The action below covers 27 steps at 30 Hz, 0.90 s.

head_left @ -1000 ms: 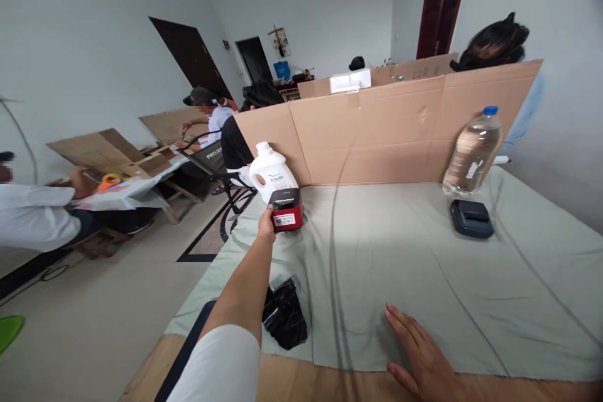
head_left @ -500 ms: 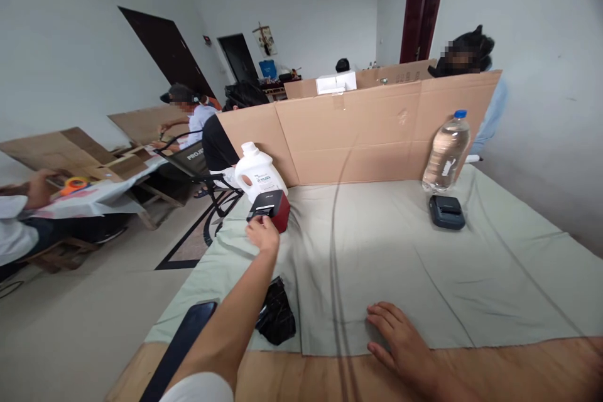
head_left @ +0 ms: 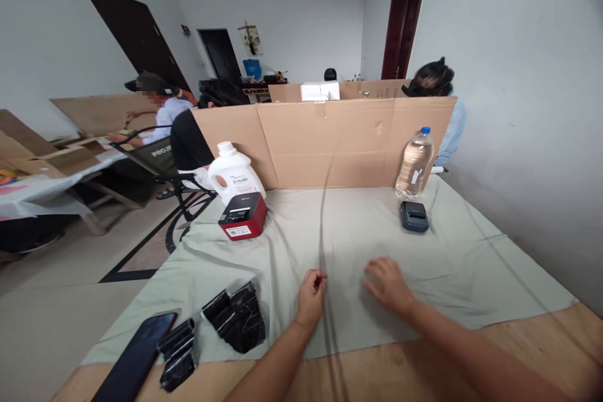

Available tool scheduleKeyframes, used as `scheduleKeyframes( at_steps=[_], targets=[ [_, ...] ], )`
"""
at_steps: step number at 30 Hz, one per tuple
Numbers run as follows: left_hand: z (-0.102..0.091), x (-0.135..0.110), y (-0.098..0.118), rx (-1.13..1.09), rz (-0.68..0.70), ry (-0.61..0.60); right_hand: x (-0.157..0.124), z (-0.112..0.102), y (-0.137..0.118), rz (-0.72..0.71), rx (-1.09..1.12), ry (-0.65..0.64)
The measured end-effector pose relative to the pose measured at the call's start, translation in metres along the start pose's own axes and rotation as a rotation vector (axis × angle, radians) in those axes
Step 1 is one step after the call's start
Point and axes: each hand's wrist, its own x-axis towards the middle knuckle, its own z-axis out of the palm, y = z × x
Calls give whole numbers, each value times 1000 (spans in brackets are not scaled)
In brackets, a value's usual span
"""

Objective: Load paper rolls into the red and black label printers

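My left hand [head_left: 311, 296] hovers over the pale green cloth [head_left: 461, 264] near the table's front, fingers curled in, nothing visible in them. My right hand [head_left: 387, 282] lies just to its right on the cloth, palm down and a little blurred. A red and black label printer [head_left: 244, 216] stands on the cloth at the back left, apart from both hands. Behind it is a white plastic jug [head_left: 232, 173]. Crumpled black plastic bags [head_left: 236, 316] lie left of my left hand.
A water bottle [head_left: 415, 162] and a small dark device [head_left: 414, 216] sit at the back right by a cardboard screen [head_left: 330, 141]. A black phone [head_left: 136, 355] lies at the front left corner. Other people sit beyond the screen and at tables on the left.
My left hand let go of the red printer and drew back to the front of the table. The right hand slid forward and left. The view tilted down.
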Motion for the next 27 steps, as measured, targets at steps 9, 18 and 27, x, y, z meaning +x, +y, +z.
scheduleKeyframes(
  at_steps=[9, 18, 27],
  targets=[
    [4, -3, -2, 88, 34, -113, 99, -3, 146, 879, -245, 70],
    [5, -2, -4, 13, -6, -93, 87, -4, 116, 831, -70, 163],
    [-4, -9, -2, -440, -163, -218, 13, 6, -60, 127, 241, 210]
  ],
)
